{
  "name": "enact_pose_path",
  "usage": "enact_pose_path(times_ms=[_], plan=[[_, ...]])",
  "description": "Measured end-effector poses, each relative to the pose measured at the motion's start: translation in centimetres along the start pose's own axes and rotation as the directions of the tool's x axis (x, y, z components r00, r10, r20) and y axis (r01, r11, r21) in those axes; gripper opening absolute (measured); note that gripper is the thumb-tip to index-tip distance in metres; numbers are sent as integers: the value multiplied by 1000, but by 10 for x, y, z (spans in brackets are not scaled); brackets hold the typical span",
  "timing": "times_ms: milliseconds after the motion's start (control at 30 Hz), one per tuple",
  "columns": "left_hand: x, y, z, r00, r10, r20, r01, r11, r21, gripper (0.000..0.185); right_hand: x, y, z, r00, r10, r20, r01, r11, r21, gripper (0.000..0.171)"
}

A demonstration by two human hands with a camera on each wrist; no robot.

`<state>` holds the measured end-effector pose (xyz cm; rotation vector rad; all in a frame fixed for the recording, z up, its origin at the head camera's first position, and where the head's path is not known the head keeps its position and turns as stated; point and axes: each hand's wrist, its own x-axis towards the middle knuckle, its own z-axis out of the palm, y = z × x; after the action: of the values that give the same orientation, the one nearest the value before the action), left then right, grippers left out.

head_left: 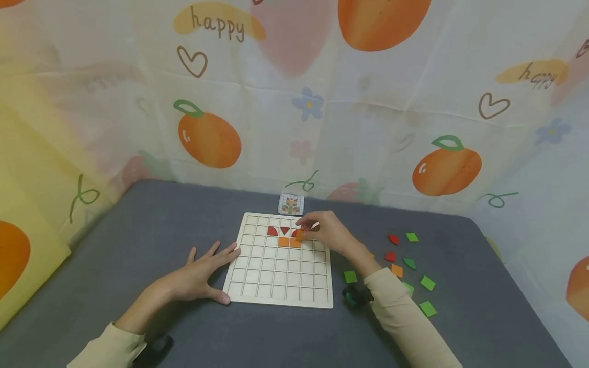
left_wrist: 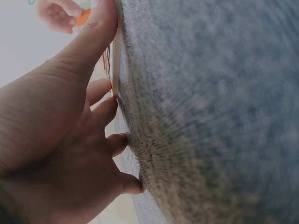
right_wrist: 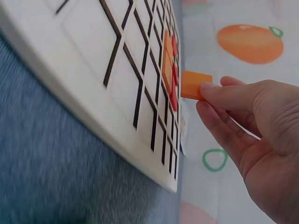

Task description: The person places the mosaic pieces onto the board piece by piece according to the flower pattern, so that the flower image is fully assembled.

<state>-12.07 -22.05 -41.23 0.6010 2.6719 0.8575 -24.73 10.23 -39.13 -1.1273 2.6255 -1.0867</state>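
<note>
The right hand point(head_left: 327, 232) pinches an orange square tile point(right_wrist: 195, 85) between thumb and fingertips and holds it just above the wooden grid board point(head_left: 280, 276), over the cells in the board's upper middle. Under it on the board lie two orange square tiles point(head_left: 289, 242) side by side, and one row farther from the person sit red pieces point(head_left: 278, 230), one a triangle between two rounded ones. The left hand point(head_left: 198, 276) lies flat and relaxed on the grey counter point(head_left: 138, 240), fingers spread, its fingertips and thumb touching the board's left edge; it grasps nothing. A small pattern card point(head_left: 291, 204) lies on the counter just beyond the board's far edge. To the right of the board, loose green, red and orange tiles point(head_left: 409, 263) are scattered on the counter, and one green square point(head_left: 350, 276) lies just beside the board's right edge, near the right forearm.
</note>
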Motion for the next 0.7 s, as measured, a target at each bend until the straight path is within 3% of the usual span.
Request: enact_pose_path(times_ms=[467,700], plan=[[-3,0,-5,1000,-16,5,16,1000,5,109,29,-27,22,997,-49,53,49,999,7,24],[-1,3,-1,1000,-2,16,3,1000,-8,108,36,-27,37,996,-42,76,39,998,41,20]])
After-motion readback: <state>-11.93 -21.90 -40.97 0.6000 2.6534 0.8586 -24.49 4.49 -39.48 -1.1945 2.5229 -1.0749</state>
